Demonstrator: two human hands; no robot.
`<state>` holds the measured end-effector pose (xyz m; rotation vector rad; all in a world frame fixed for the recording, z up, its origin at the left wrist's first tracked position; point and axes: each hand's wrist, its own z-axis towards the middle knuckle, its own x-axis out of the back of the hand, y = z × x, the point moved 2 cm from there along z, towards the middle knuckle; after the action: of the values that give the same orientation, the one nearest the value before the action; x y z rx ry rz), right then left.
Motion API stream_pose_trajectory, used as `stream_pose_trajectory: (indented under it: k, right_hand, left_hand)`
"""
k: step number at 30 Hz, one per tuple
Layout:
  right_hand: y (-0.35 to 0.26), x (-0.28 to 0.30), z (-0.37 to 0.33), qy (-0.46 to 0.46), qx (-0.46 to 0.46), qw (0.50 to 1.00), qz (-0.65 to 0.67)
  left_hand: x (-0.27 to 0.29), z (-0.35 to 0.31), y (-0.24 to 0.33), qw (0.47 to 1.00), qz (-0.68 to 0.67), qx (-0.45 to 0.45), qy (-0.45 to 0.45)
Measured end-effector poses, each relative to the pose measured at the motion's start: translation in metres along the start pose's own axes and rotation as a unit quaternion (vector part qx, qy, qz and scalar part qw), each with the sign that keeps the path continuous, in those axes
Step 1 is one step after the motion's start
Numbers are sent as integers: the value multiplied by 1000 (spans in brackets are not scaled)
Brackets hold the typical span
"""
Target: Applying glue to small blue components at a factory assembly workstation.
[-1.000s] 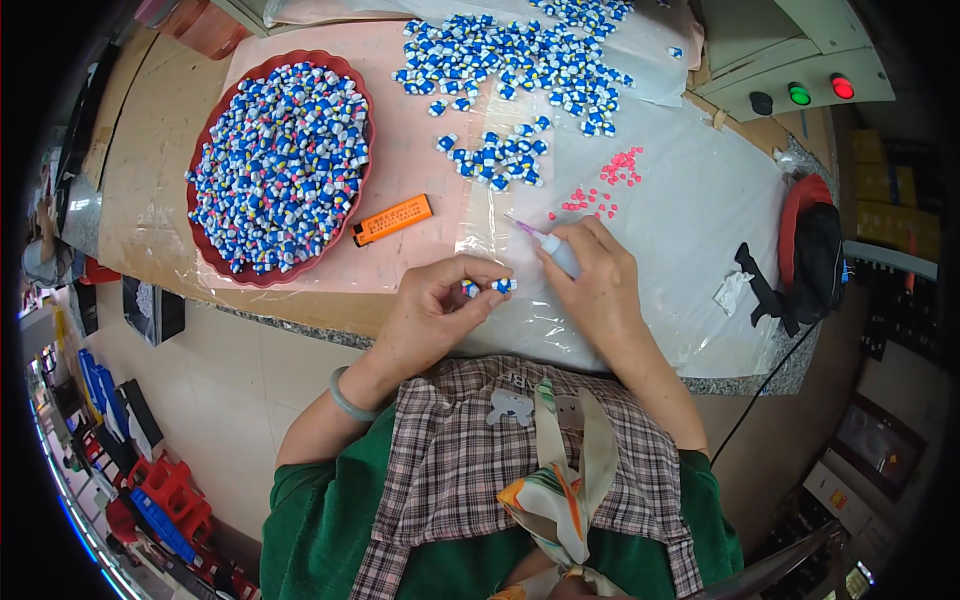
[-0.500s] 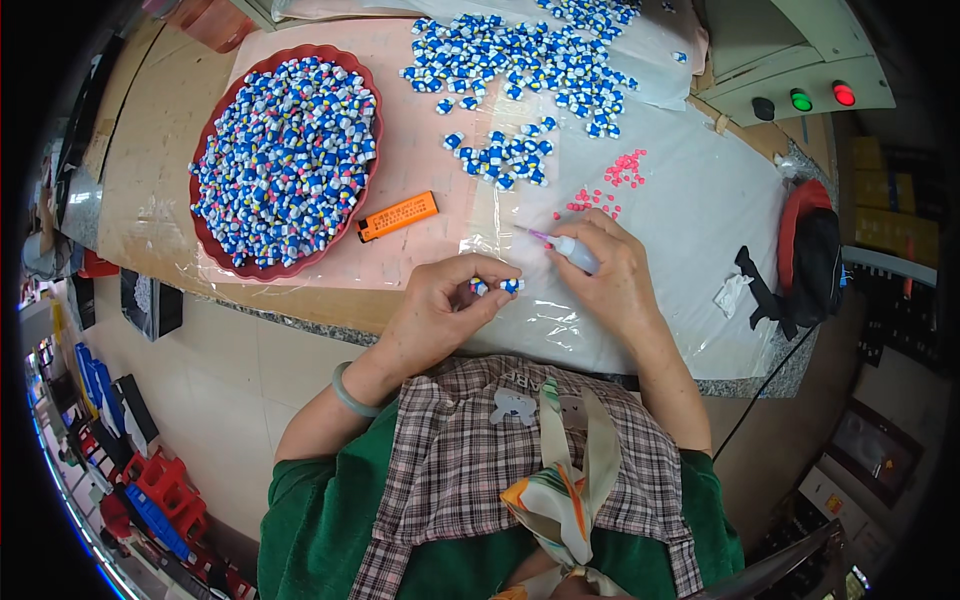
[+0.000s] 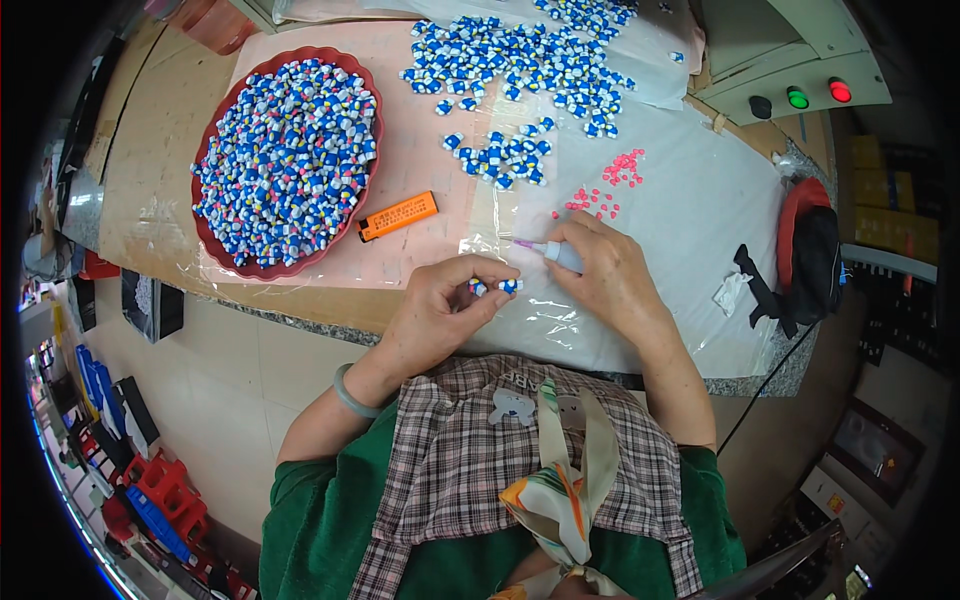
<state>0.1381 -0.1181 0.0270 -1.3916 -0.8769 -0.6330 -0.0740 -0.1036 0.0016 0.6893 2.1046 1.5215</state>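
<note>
My left hand (image 3: pixel 440 300) is closed, with a small blue-and-white figurine (image 3: pixel 509 286) pinched at the fingertips and another one (image 3: pixel 477 287) tucked in the curled fingers. My right hand (image 3: pixel 610 270) grips a small squeeze bottle (image 3: pixel 565 256) with a thin purple-based needle tip, which points left, a little above the held figurines. Just beyond my right hand lie several tiny pink pieces (image 3: pixel 600 203) on the white sheet. A loose cluster of blue-and-white figurines (image 3: pixel 503 158) sits farther off, in front of a larger spread of them (image 3: pixel 515 60).
A red scalloped tray (image 3: pixel 203 225) heaped with figurines stands on the left. Beside it lies an orange box cutter or similar flat tool (image 3: pixel 398 216). At the right are a black-and-red bag (image 3: pixel 812 250), crumpled tissue (image 3: pixel 731 296) and a cabinet with round buttons (image 3: pixel 800 97).
My right hand has shifted slightly, bringing the bottle's needle tip lower and to the left, nearer the held figurines. My left hand has stayed in place.
</note>
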Motion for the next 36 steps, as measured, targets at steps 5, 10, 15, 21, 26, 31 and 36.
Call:
stream_pose_trajectory:
  k: [5, 10, 15, 21, 26, 31, 36]
  right_hand:
    - [2, -2, -5, 26, 9, 999, 25]
    - [12, 1, -13, -10, -95, 950, 297]
    - [2, 5, -18, -9, -101, 866, 490]
    - [-2, 3, -19, 6, -100, 881, 462]
    - [-5, 0, -19, -12, -132, 894, 427]
    - [-5, -2, -18, -7, -146, 882, 448]
    - [-5, -5, -17, -8, -142, 895, 423]
  left_hand:
    - [0, -1, 0, 1000, -10, -15, 6]
    - [-2, 3, 2, 1000, -9, -10, 21]
    - [-11, 16, 7, 996, -19, -71, 51]
    - [-16, 21, 13, 995, 33, -85, 46]
    - [-19, 21, 21, 987, 96, -117, 54]
    - [-17, 20, 24, 972, 164, -162, 42]
    - [-19, 21, 25, 963, 194, -185, 32]
